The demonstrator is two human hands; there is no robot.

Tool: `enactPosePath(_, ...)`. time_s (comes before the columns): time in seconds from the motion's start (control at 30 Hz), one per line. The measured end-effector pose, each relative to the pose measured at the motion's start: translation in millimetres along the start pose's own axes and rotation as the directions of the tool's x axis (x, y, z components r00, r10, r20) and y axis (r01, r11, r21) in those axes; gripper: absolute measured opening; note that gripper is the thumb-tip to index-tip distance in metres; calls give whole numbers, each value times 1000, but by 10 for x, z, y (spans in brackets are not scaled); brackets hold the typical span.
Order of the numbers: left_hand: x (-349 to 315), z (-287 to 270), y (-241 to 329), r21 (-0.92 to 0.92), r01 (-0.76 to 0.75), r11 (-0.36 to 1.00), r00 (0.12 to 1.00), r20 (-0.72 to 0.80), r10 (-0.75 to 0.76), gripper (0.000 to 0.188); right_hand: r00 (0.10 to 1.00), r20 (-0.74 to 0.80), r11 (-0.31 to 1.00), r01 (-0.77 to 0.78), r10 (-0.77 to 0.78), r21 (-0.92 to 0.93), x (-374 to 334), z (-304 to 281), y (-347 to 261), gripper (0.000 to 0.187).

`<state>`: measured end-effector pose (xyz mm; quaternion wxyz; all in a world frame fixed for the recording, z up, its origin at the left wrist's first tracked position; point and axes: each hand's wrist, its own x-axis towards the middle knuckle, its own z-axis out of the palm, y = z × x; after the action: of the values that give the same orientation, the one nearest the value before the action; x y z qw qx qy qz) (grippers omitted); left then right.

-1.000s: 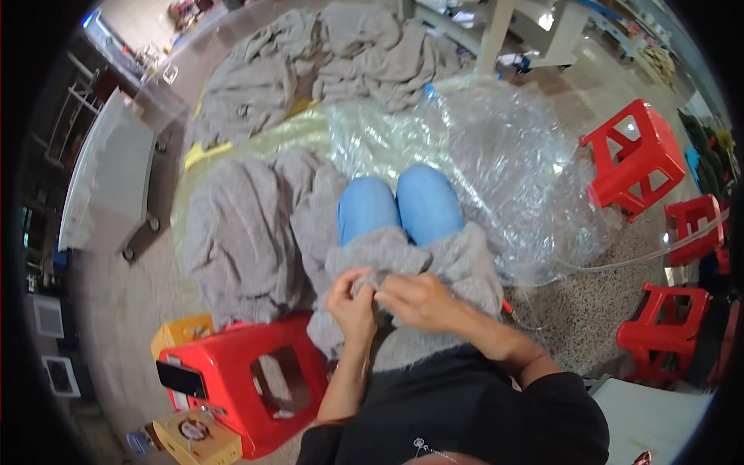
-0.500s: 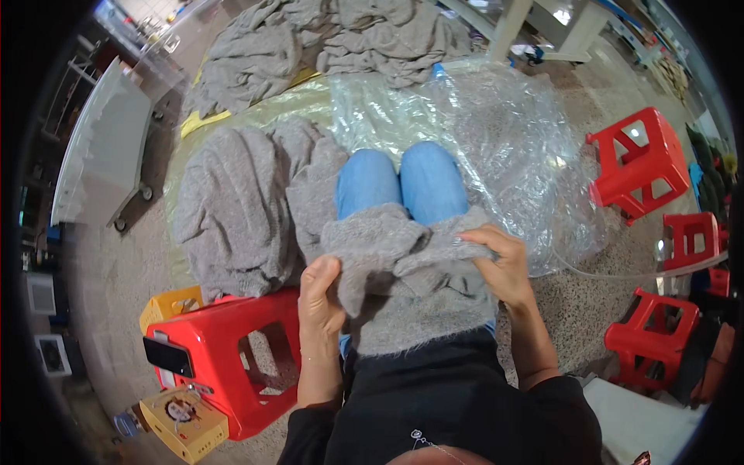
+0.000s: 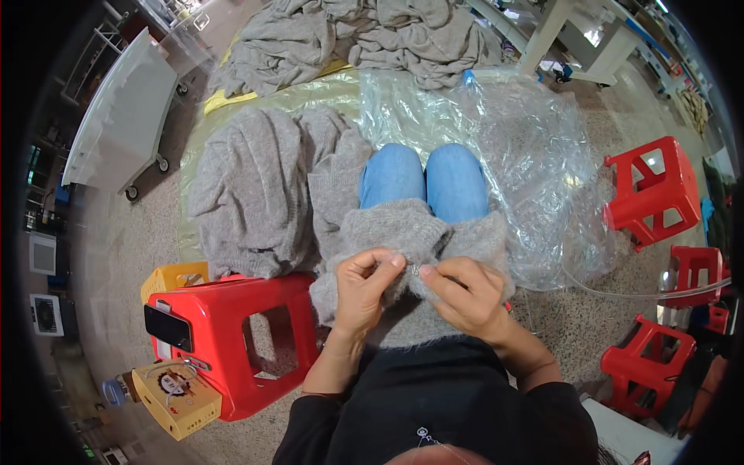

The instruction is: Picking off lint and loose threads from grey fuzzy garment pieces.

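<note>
A fuzzy grey knitted garment (image 3: 391, 229) lies bunched across my lap, over blue jeans (image 3: 394, 174). My left hand (image 3: 360, 287) is closed on it, thumb and forefinger pinching the knit near the middle. Close beside it, almost fingertip to fingertip, my right hand (image 3: 469, 294) pinches the same part. A small pale spot shows between the fingertips, too small to make out. To the left of my knees, a heap of grey knitwear (image 3: 252, 190) rests partly over a red stool's edge.
At lower left, a red stool (image 3: 232, 291) bears a black phone (image 3: 168, 328), with a yellow box (image 3: 177, 397) beside it. Clear plastic sheeting (image 3: 542, 170) covers the floor ahead. More grey knitwear (image 3: 287, 46) lies at the back. Red stools (image 3: 655, 194) stand at right, a white wheeled cart (image 3: 128, 116) at left.
My hands have come together at the garment's middle from its two sides, where they held a stretched fold. The view has shifted slightly, moving the scene rightward.
</note>
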<state>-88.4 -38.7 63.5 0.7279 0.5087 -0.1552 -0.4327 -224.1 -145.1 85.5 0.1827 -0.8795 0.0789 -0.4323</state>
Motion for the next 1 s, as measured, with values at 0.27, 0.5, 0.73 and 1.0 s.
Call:
enactPosePath(0.27,-20,13,-75,-68,69,995,994,-76,-75,5,994,22,983,110,-108,-145,-44,138,41,15)
enactPosePath(0.5,-80,38,-42,122,-62,991,993,-89,73,10,993,110,980,63,-43,-187,-4,161,1,15)
enactPosePath(0.73,-45,-116,-103,344,-236,909,969,11,247,12,890,400,872,-363,220,328,143,81,201,32)
enactPosePath(1.0,-25,-101,-122,407,-442,800,891,91,446,12,875,460,908,-306,150,286,106,111,139,22)
